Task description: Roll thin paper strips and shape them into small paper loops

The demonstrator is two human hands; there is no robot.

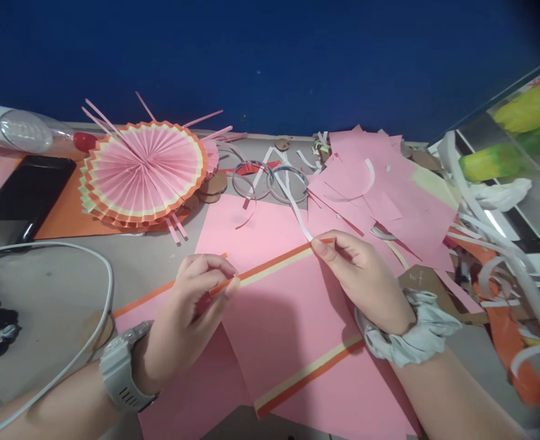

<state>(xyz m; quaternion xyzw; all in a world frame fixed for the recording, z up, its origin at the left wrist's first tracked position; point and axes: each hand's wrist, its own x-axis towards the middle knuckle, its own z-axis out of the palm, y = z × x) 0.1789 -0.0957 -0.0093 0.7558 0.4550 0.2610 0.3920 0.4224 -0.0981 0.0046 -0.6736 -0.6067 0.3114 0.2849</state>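
Presently: strip (274,266), orange and cream, long axis running lower-left to upper-right above sheet (288,330); left hand (196,305) pinching it mid-length, right hand (364,275) pinching its upper-right end.

Soft overhead light, faint shadows, slight overall blur, dark warped right corners.

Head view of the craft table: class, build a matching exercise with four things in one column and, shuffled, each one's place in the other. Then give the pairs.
1. pleated paper fan
2. black phone
3. grey scrunchie
4. orange-and-cream strip

A. worn just behind the right hand
B. pinched between left hand and right hand
C. far left, beside the orange sheet
D. on the orange sheet

Pairs: 1-D, 2-C, 3-A, 4-B
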